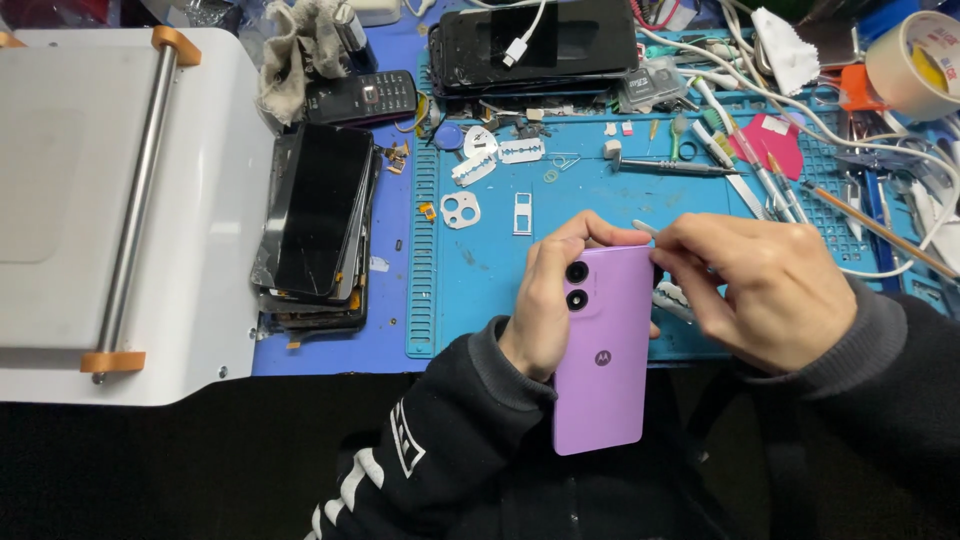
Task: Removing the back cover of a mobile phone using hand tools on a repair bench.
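The left hand point(545, 310) holds a purple phone point(603, 350) by its side, back up, with its two round camera eyes near the top. The phone hangs just over the near edge of the blue mat point(480, 270) on the table. The right hand point(765, 290) pinches a thin light tool point(645, 227) and puts its tip at the top right corner of the phone. Both hands are closed, one on the phone and one on the tool.

It looks like the step of prying at the phone's edge. I think the next move needs a soft, steady push, so the tip slips into the seam and does not scratch the back.

On the mat lie small white parts: a camera frame point(460, 210), a little tray point(522, 213) and two flat blades point(497, 158). To the left is a pile of cracked dark screens point(318, 215) beside a big white machine point(120, 200) with a metal bar. A roll of tan tape point(915, 60) with a printed label sits at the far right corner. A pink paper point(770, 140) lies near it.
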